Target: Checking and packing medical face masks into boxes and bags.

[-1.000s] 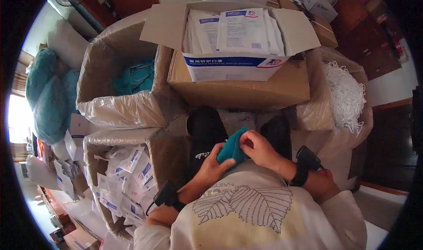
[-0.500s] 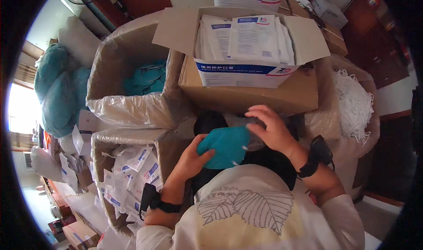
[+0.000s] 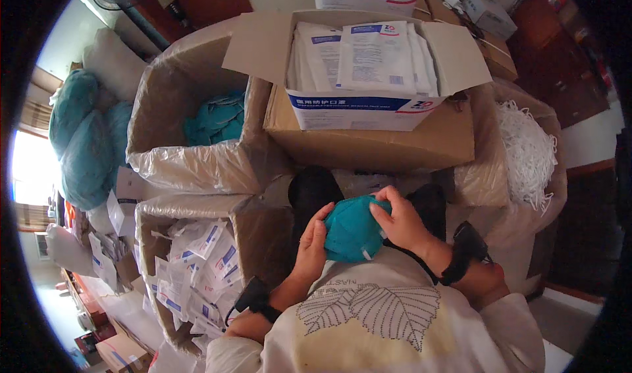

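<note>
A teal face mask is spread between my two hands, just above my lap. My left hand grips its left edge, fingers along the side. At the upper right edge, my right hand pinches the mask between thumb and fingers. Small white tabs stick out at the mask's right and lower edges. Both wrists carry black strapped devices. Beyond my hands stands an open white-and-blue carton packed with flat white sachets.
A plastic-lined box with teal masks stands at the far left. Nearer left, another lined box holds white packets. A brown carton supports the white one. White elastic cords are heaped at the right.
My right hand, previously raised apart from the mask with fingers spread, has taken hold of its upper right edge. The mask has shifted right and slightly nearer, with my left hand following.
</note>
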The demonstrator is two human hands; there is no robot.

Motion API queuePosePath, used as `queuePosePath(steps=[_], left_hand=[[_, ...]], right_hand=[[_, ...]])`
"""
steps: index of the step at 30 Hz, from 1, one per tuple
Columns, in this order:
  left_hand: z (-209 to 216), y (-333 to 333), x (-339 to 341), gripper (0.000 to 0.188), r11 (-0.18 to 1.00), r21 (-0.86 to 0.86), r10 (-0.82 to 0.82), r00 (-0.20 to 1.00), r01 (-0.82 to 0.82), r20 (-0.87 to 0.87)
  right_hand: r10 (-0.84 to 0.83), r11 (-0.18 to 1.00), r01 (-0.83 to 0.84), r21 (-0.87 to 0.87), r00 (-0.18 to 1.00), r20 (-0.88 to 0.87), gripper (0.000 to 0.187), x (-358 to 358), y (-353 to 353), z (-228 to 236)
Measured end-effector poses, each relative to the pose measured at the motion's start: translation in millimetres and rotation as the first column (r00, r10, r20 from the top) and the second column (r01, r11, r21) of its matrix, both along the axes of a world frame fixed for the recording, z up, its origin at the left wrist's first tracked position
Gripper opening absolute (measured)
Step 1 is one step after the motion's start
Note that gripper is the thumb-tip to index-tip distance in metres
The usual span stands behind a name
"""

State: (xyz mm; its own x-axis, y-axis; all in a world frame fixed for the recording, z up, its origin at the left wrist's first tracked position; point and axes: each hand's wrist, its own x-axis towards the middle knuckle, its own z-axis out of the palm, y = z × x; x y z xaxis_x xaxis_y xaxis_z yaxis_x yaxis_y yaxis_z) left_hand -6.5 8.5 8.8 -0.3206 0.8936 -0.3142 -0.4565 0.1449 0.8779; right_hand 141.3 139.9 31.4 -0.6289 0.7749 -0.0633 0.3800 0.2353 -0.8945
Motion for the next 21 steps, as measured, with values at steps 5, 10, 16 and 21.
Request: queuePosePath(steps=[5,10,16,21], left_hand=[[0.1,3.0,1.7,0.058,0.992,0.122,0.011,0.992,-0.027,0.125],[19.4,-7.2,1.0,0.052,0.993,0.041,-0.102,0.978,0.111,-0.181],[24.1,-2.8,-8.5,0.051,0.952,0.018,-0.3,0.941,0.307,-0.158],[21.0,1.3,-15.8,0.047,0.928,-0.018,-0.373,0.927,0.372,-0.03]], right_hand=[[-0.059,0.998,0.059,0.005,0.997,0.04,0.018,-8.7,-5.8,3.9],[0.089,0.995,-0.089,-0.042,0.996,-0.007,0.031,1.7,-6.9,7.0],[0.414,0.856,-0.421,0.301,0.906,0.09,0.042,4.6,17.7,24.1],[0.386,0.895,-0.41,0.173,0.909,0.157,0.037,7.9,12.1,28.1]])
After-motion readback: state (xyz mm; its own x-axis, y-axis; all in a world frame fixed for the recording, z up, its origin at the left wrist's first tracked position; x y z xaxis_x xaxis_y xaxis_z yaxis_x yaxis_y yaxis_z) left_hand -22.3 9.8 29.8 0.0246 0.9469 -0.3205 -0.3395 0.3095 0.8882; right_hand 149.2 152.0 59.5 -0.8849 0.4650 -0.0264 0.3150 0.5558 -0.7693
